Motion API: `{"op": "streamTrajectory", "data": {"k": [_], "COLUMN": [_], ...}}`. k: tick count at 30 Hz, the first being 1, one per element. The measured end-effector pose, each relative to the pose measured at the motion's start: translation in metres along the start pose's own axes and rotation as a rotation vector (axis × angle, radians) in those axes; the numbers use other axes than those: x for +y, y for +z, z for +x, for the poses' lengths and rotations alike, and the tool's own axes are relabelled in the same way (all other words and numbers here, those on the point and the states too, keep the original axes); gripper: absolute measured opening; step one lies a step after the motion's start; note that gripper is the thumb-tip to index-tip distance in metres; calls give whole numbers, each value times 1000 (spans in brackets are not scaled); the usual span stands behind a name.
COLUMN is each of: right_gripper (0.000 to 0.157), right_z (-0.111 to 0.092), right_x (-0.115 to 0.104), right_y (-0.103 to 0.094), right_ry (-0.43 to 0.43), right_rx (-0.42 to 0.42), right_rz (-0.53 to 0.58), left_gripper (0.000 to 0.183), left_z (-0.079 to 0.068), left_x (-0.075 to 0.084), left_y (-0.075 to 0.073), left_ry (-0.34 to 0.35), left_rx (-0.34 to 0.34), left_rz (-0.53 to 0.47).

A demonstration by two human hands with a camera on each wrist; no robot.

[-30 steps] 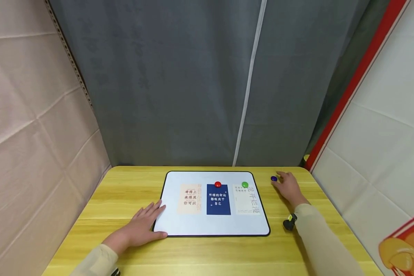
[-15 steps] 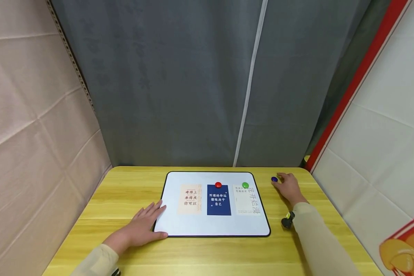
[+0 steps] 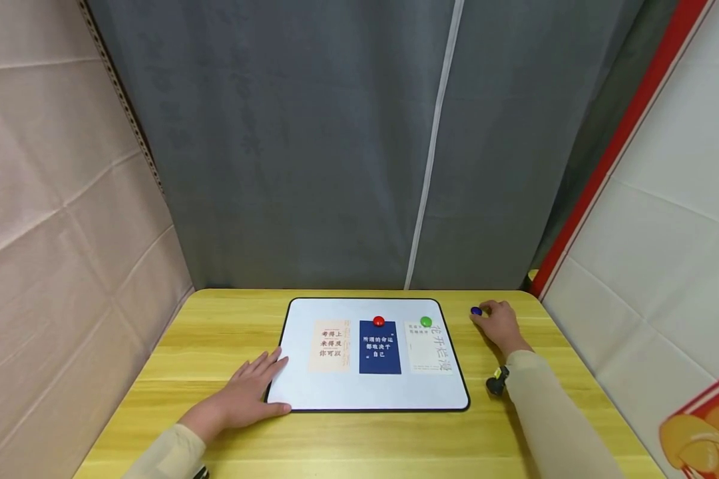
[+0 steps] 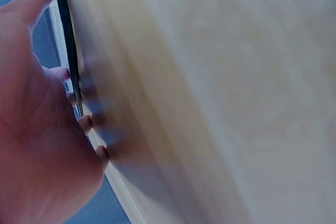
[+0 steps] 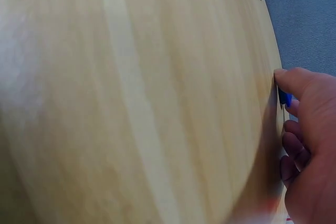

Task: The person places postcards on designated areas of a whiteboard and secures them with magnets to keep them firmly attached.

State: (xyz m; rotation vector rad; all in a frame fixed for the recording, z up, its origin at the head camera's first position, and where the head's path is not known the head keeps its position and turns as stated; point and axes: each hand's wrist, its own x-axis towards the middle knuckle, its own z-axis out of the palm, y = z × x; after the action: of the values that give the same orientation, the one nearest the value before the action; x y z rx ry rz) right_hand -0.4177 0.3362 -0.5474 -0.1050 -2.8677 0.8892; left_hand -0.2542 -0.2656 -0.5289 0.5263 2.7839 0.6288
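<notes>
A whiteboard (image 3: pixel 335 392) with a dark rim lies on the table. On it are a cream card (image 3: pixel 329 362), a navy card (image 3: pixel 380 366) and a white card (image 3: pixel 422 356). A round red magnet (image 3: pixel 379 321) sits on the navy card's top edge, a green magnet (image 3: pixel 426 322) on the white card's top. My left hand (image 3: pixel 245 396) rests at the board's lower left edge, fingers spread and thumb along the front rim. Right of the board, my right hand (image 3: pixel 500 326) pinches a blue magnet (image 5: pixel 285 98) between thumb and forefinger at the tabletop; its other fingers curl loosely.
The wooden table (image 3: pixel 359 446) extends around the board. A grey curtain (image 3: pixel 311 146) hangs behind it, with pale cloth (image 3: pixel 66 266) on the left and a white, red-edged panel (image 3: pixel 665 253) on the right. A dark wrist camera (image 3: pixel 497 382) sits at the right cuff.
My right thumb and forefinger have closed in on the blue magnet, and the right wrist has shifted slightly left. The left hand, board and cards stay where they were.
</notes>
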Motion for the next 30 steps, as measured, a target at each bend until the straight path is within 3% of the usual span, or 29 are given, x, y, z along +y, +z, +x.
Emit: {"op": "streamTrajectory", "data": {"k": [16, 30], "right_gripper": [48, 41], "right_z": [3, 6], "right_x": [-7, -3], "right_y": [5, 3], "right_ry": [12, 49], "right_rx": [47, -5], "right_rz": [-51, -37], "left_gripper": [109, 109], "left_z": [-1, 0], "left_x": [0, -1], "left_y": [0, 1], "left_ry": [14, 22], "left_rx": [12, 20], "left_rz": [10, 17]}}
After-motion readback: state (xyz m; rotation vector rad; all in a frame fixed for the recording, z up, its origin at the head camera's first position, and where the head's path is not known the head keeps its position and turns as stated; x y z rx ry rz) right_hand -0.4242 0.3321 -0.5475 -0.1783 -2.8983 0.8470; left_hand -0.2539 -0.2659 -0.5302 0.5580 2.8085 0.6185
